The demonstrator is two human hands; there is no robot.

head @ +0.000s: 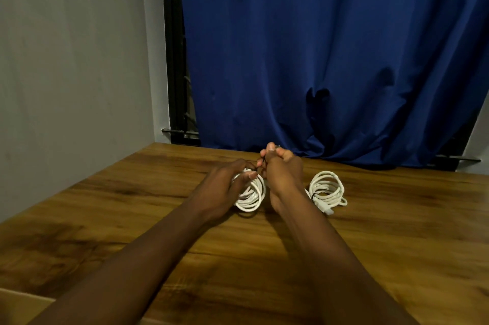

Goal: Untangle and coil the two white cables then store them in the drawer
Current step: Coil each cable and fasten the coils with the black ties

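Left hand (225, 188) curled low — right hand (280, 165) clenched, raised, thumb up

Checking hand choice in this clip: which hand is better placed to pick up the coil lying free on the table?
Right, probably. The free coil lies just right of the right hand, while the left hand grips the other coil. What its fist holds is unclear.

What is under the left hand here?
A coiled white cable over the brown wooden table; the left hand grips its upper left side. The loops beneath the fingers and palm cannot be seen.
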